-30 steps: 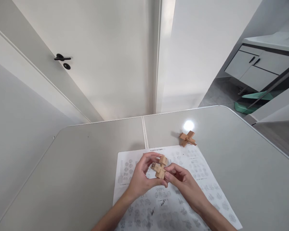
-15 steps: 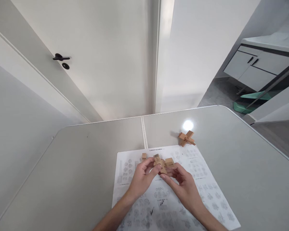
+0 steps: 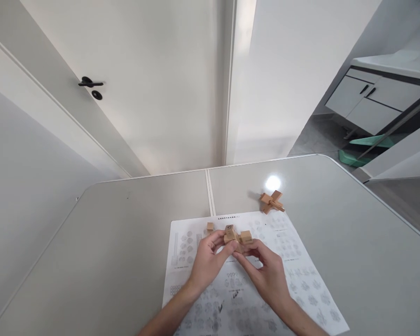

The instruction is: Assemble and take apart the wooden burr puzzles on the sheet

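Observation:
Both hands meet over a printed instruction sheet [image 3: 301,284] on the grey table [image 3: 101,252]. My left hand [image 3: 208,263] and my right hand [image 3: 266,273] pinch a cluster of light wooden puzzle blocks [image 3: 236,235] between their fingertips, low over the sheet. A small loose wooden piece [image 3: 210,227] lies on the sheet just left of the cluster. An assembled wooden cross-shaped puzzle [image 3: 272,201] rests on the table beyond the sheet, to the right.
The table has a seam [image 3: 210,196] down its middle and rounded far corners. A white door with a black handle [image 3: 90,84] stands behind. White cabinets [image 3: 374,98] and a green dustpan [image 3: 357,151] are on the floor at the right.
The hands lowered the block cluster towards the sheet and turned it. A small wooden piece now lies on the sheet to the left of the cluster.

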Tool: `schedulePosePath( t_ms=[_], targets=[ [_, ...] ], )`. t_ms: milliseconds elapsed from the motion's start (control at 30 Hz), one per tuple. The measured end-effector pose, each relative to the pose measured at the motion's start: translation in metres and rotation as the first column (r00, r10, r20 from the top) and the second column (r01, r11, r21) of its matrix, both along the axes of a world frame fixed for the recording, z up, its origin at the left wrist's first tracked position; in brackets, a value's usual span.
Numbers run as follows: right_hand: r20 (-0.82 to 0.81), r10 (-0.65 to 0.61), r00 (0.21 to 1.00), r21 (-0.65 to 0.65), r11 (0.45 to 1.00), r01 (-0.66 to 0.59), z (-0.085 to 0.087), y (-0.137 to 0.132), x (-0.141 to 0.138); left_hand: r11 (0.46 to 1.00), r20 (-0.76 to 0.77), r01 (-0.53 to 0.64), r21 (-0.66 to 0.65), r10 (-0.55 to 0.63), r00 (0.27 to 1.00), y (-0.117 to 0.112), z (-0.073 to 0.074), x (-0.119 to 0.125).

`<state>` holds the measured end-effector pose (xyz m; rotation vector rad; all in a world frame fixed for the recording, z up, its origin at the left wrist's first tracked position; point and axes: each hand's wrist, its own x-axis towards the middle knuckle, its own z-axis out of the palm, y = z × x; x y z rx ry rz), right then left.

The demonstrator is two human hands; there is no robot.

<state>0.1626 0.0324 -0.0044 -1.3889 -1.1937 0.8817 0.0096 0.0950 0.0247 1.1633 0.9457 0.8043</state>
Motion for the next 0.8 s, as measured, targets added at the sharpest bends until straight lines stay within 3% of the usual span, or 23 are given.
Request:
schedulePosePath(
  t_ms=[200, 367, 633, 800],
  targets=[
    [0.009, -0.004, 1.0, 0.001, 1.0, 0.004, -0.005, 0.0, 0.0, 0.999, -0.023, 0.028, 0.027, -0.027, 0.999, 0.001, -0.004, -0.002],
    [-0.026, -0.01, 1.0, -0.013, 1.0, 0.009, -0.01, 0.001, 0.0, 0.999, -0.023, -0.023, 0.044, 0.024, 0.999, 0.004, -0.012, -0.005],
    [0.081, 0.107, 0.991, 0.056, 0.992, -0.112, -0.011, 0.009, 0.004, 0.952, 0.032, -0.303, 0.035, 0.302, 0.953, 0.037, -0.031, -0.033],
    [0.234, 0.19, 0.953, 0.048, 0.977, -0.207, -0.015, 0.021, 0.006, 0.922, 0.128, -0.386, -0.021, 0.386, 0.914, 0.051, -0.038, -0.044]
  ],
)
